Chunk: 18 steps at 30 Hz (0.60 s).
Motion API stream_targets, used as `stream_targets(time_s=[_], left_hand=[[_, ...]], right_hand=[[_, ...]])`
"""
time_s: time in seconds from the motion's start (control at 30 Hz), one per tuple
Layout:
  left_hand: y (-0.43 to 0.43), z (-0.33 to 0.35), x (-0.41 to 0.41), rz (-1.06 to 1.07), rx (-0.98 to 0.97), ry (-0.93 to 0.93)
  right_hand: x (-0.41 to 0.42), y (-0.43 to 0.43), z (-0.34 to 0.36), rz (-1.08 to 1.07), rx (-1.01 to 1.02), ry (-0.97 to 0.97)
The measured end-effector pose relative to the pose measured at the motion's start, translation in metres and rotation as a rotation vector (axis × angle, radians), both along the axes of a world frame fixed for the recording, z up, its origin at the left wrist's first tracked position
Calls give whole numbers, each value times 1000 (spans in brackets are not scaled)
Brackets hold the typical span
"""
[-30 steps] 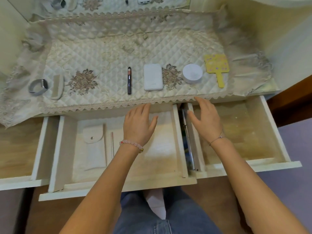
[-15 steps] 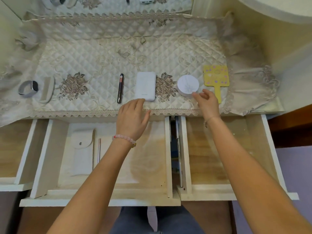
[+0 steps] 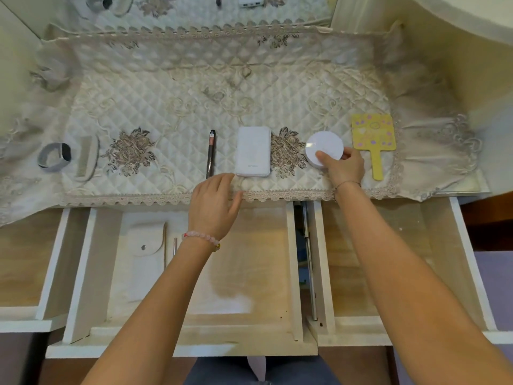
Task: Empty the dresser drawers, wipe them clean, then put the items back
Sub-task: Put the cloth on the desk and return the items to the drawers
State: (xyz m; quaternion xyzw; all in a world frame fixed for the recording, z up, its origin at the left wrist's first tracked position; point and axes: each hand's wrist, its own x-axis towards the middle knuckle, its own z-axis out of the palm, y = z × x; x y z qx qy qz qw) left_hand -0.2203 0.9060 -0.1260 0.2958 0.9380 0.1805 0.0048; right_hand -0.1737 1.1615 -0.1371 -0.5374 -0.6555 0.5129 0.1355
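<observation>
The putting-back step was judged to be in hand. Three drawers were drawn out below the worktop (image 3: pixel 466 187). In the middle drawer (image 3: pixel 180 348) a pouch (image 3: pixel 145 259) was laid flat against the left wall, with a thin rod (image 3: pixel 175 245) just beside it. The right hand (image 3: pixel 342 166) was closed round the round case (image 3: pixel 324 147), thumb on the lid and fingers at the far rim, the case resting on the cloth (image 3: pixel 166 93). The left hand (image 3: pixel 215 207) was released, fingers straight, its tips at the near corner of the power bank (image 3: pixel 253 151); whether it was touched could not be told.

For the next move, the case would need to be lifted clear of the lace edge and brought down into the right drawer (image 3: pixel 469 259), it was judged, while the power bank would need to be grasped.

The worktop was covered by the quilted cloth, embroidered with flowers and hanging in folds at both ends. On it were set in a row, near the front edge, a yellow hand mirror (image 3: pixel 373 134), a comb (image 3: pixel 87 158), a watch band (image 3: pixel 54 157) and a pen (image 3: pixel 211 154). Behind, a wall mirror (image 3: pixel 180 6) was fixed, in which the cloth was reflected.
</observation>
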Motion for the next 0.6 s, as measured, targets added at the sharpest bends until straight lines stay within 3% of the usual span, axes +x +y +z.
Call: stream_targets(time_s=[0.17,0.33,0.47,0.6], left_hand=[[-12,-3,-21,23,73,-6],[-8,-2,-51,275,187,-207],[-5,-10,-71,341,234,-357],[-3,-11,-81,375,222,-394]], right_hand=[[4,-12,10,-54,-47,121],[10,-25,24,-136,-156,245],[17,-45,32,-177,-280,346],[21,-63,33,-174,-309,361]])
